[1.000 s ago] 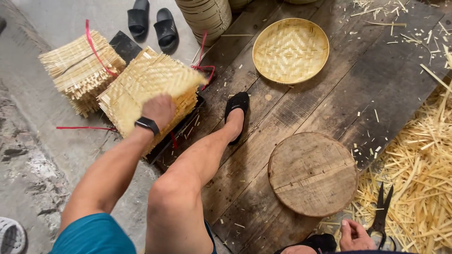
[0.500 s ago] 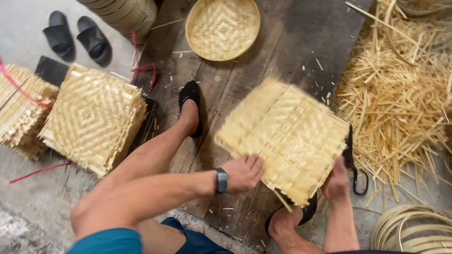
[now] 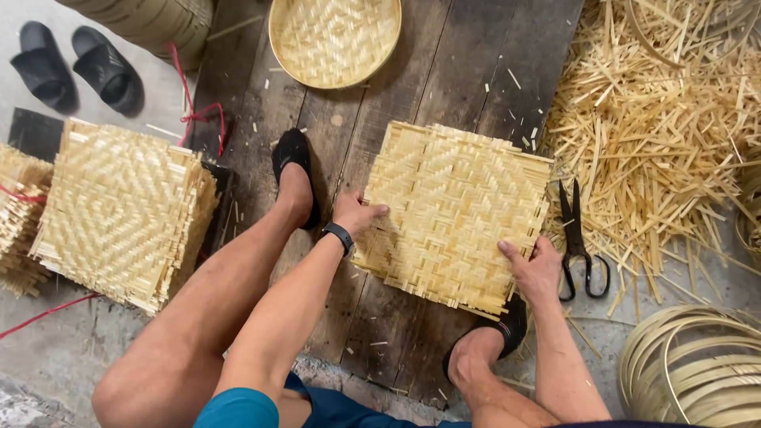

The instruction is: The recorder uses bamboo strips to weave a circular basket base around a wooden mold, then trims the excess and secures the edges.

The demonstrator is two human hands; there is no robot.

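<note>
— Woven bamboo mat [image 3: 452, 214]: flat on the dark wooden boards [image 3: 468, 63], gripped at two edges. Right hand [image 3: 533, 268] closed over the near right edge, thumb on top. Left hand [image 3: 354, 214] clamped on the left edge.

— And around it?

— Black scissors [image 3: 577, 242] just beside the right edge, on bamboo offcuts [image 3: 658, 135]. Stack of like mats [image 3: 119, 210] off left. Farther up, a round woven tray [image 3: 334, 40]; black sandals [image 3: 75, 67], probably rubber.
</note>
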